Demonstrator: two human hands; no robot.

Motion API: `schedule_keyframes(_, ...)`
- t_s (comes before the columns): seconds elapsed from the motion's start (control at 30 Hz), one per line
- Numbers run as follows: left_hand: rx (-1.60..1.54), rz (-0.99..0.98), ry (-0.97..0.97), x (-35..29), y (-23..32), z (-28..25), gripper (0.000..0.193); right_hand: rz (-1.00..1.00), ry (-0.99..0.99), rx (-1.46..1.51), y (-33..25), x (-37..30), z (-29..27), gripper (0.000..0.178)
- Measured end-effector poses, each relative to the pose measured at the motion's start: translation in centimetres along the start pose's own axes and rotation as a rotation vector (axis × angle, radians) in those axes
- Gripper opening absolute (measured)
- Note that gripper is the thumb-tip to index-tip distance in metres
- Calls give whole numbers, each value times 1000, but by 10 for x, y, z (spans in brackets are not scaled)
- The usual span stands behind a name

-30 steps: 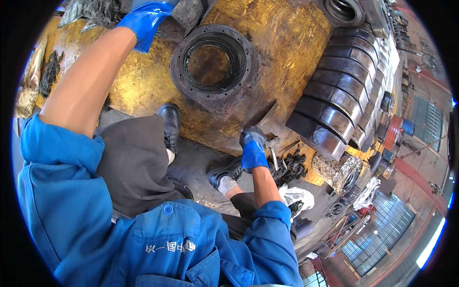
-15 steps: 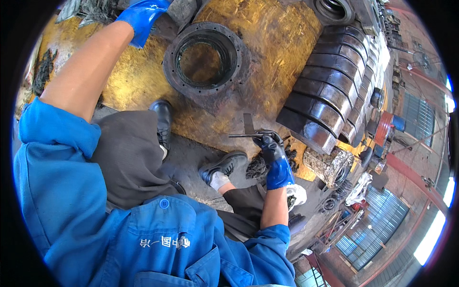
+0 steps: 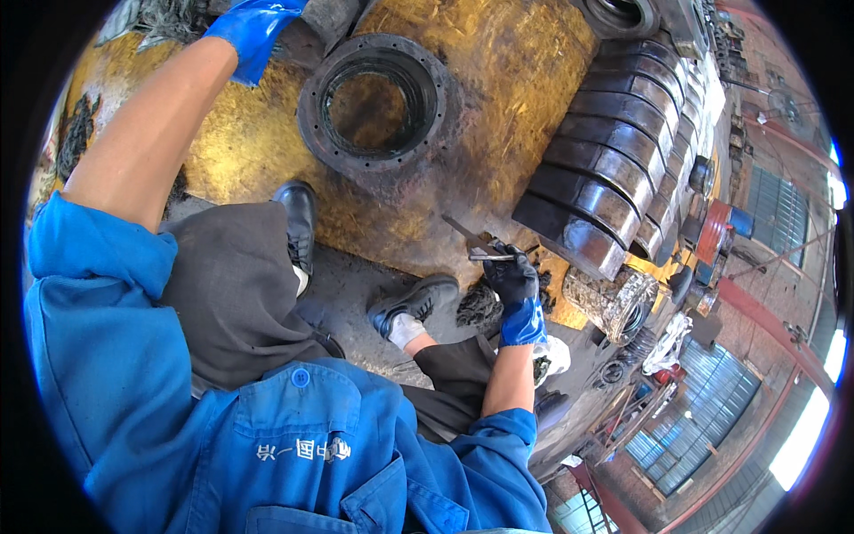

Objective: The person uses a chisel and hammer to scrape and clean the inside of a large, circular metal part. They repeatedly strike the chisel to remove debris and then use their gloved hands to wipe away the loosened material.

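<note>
My right hand (image 3: 516,283), in a blue glove soiled black over the fingers, is closed around a flat dark metal blade (image 3: 463,230) and a thin metal rod (image 3: 487,258). The blade sticks out up and to the left, above the rod. At the upper left, my gloved left hand (image 3: 256,36) reaches to the edge of the picture beside a dark metal part (image 3: 307,40); its fingers are not clear. Between the hands, a round flanged metal housing (image 3: 312,133) with bolt holes and an open bore lies on the yellow, grease-stained surface (image 3: 498,98).
Rows of dark curved metal shells (image 3: 592,169) stand at the right, with a dirty cylindrical part (image 3: 605,298) below them. A metal ring (image 3: 623,16) is at the top. Black greasy rags (image 3: 480,305) lie near my shoe (image 3: 422,301).
My right hand has shifted slightly right and turned, so the blade now slants left and less of the rod shows. My left hand has moved a little left.
</note>
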State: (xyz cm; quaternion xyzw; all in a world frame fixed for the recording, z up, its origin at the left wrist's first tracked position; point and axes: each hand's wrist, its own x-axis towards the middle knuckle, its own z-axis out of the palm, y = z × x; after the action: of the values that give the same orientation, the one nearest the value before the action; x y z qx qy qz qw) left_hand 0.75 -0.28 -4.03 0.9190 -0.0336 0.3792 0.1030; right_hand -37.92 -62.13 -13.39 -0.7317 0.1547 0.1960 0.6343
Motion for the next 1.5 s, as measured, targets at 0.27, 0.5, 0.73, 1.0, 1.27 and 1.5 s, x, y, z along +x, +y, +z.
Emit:
schedule_keyframes(0.27, 7, 22, 24, 4, 1, 1, 27, 435, 479, 772, -21, 14, 37, 27)
schedule_keyframes(0.5, 39, 45, 15, 1, -7, -2, 28, 631, 262, 421, -78, -12, 99, 42)
schedule_keyframes(0.73, 96, 106, -46, -4, -7, 6, 28, 676, 144, -17, -87, 6, 90, 39)
schedule_keyframes(1.0, 33, 90, 66, -2, -2, 4, 27, 360, 353, -62, -150, 39, 80, 30)
schedule_keyframes(1.27, 109, 190, 51, -7, -20, -21, 25, 255, 25, -440, -307, 120, 204, 37)
schedule_keyframes(1.5, 16, 63, 40, 5, -3, -20, 21, 64, -145, -1249, -287, 192, 239, 33)
